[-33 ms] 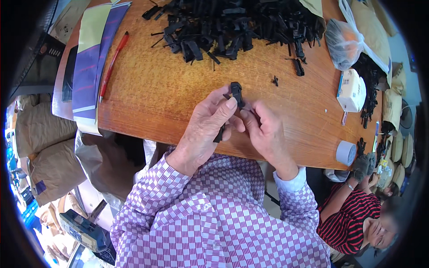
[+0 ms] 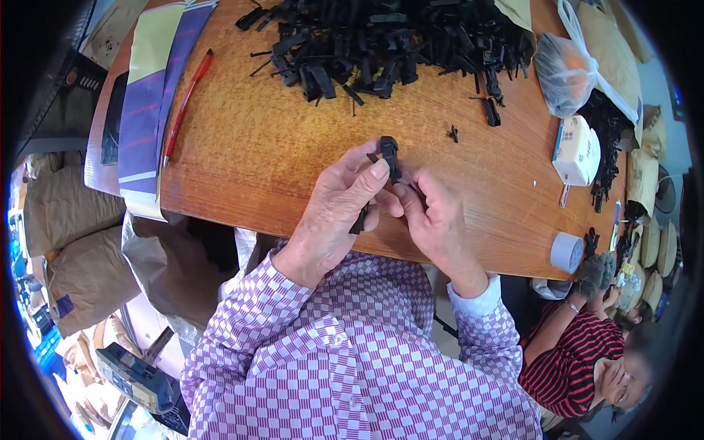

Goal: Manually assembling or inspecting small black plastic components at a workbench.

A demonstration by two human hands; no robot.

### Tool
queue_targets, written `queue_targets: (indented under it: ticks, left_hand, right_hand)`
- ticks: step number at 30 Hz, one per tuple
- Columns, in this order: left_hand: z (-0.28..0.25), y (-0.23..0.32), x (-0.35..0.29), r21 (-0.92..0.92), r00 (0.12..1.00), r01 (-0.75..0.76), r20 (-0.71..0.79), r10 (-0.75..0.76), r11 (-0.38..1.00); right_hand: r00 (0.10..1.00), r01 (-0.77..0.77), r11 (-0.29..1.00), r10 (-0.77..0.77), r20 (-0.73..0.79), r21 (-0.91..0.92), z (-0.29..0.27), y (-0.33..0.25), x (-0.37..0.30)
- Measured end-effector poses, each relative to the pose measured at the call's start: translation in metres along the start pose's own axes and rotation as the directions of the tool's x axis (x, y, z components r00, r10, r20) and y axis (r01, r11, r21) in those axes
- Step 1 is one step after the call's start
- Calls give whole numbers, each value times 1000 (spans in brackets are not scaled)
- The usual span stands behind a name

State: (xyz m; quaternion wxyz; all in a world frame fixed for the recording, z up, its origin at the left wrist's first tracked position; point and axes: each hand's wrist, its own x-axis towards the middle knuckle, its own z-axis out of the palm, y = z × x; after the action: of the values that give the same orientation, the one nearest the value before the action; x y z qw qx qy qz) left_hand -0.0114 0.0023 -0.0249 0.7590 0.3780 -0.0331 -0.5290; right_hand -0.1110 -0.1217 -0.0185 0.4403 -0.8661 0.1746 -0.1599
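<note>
Thumb and fingers of my left hand (image 2: pixel 341 198) are closed round a small black plastic part (image 2: pixel 389 152). Its blocky head sticks up past the thumb, and a dark end shows below the fingers. My right hand (image 2: pixel 438 216) pinches at the lower right side of this part, where a thin dark bit runs between thumb and forefinger. The fingers hide whether that bit is a separate piece. Both hands are just above the near edge of the wooden table (image 2: pixel 257 147). Farther off lies a large heap of similar black parts (image 2: pixel 381 51).
A tiny black piece (image 2: pixel 454 133) and a loose black part (image 2: pixel 490 111) lie right of the heap. A red pen (image 2: pixel 188 106) rests on the left. On the right are a tissue pack (image 2: pixel 576 150), a tape roll (image 2: pixel 567 253) and a plastic bag (image 2: pixel 563 73). A gloved co-worker (image 2: pixel 579 345) sits at lower right.
</note>
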Motion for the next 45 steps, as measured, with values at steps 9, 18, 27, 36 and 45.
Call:
queue_targets:
  ticks: [9, 18, 27, 36, 45]
  left_hand:
    - [-15, -7, -6, -227, 996, -1, -84, -19, 974]
    - [-2, -6, -10, 333, 977, -153, -89, 193, 930]
    - [10, -16, -3, 727, 890, -344, 51, 453, 594]
    - [22, -21, 3, 891, 776, -403, 214, 594, 207]
    - [26, -20, 15, 890, 779, -412, 233, 582, 194]
  right_hand:
    - [992, 89, 996, -90, 88, 12, 13, -1, -10]
    - [983, -185, 932, 176, 57, 313, 5, -2, -11]
    - [931, -359, 824, 284, 229, 439, -3, -7, -10]
    - [967, -239, 789, 245, 66, 566, 8, 3, -14]
    - [956, -277, 707, 273, 110, 651, 10, 21, -7]
